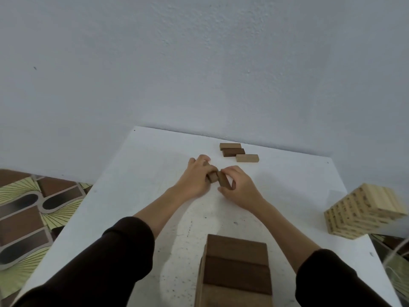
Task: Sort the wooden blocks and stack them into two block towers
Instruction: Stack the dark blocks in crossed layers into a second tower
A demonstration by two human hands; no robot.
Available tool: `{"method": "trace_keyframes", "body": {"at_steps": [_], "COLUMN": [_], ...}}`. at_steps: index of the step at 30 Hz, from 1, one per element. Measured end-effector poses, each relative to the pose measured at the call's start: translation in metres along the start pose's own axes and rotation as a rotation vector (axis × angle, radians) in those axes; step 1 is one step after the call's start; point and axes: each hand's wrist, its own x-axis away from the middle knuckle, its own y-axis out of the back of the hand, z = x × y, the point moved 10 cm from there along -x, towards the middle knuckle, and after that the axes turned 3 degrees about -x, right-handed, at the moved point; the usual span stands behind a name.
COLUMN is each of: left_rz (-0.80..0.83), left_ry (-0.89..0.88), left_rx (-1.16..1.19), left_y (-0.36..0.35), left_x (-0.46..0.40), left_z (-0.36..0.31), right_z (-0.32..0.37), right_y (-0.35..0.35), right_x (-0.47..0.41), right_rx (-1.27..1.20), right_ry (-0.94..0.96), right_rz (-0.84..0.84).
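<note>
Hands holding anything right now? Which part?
Yes. The left hand grips a brown block by its far end; the right hand pinches another brown block along its long sides, fingers over, thumb under.

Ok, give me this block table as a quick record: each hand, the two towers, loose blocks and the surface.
left hand: left hand grips a brown block at mid-table
right hand: right hand grips another brown block, tilted, beside the first
dark tower: dark brown tower at the near edge, between the forearms
light tower: pale wood tower at the right edge of the table
loose blocks: three brown blocks lying flat, side by side, near the far edge
surface: white table
</note>
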Motion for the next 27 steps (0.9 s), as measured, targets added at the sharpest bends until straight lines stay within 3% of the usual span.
{"method": "trace_keyframes", "body": {"at_steps": [4,10,17,22,27], "left_rz": [0.030,-0.113,-0.212,-0.209,0.037], "left_ry": [-0.004,0.312,0.508,0.448,0.300], "left_rx": [0.077,0.027,0.255,0.395,0.357], "left_y": [0.001,0.023,0.031,0.030,0.014], "left_x": [0.016,0.027,0.021,0.012,0.008], "left_z": [-0.015,0.019,0.041,0.033,0.024], "right_z": [-0.003,-0.007,-0.009,-0.006,0.002], "right_y": [-0.007,-0.008,-0.008,-0.011,-0.018], "right_x": [0.012,0.014,-0.006,-0.020,-0.025], "right_rx": [0.014,0.022,0.002,-0.071,-0.091], "right_ry": [-0.050,-0.127,-0.141,-0.138,-0.113], "right_rz": [0.139,0.210,0.244,0.270,0.306]}}
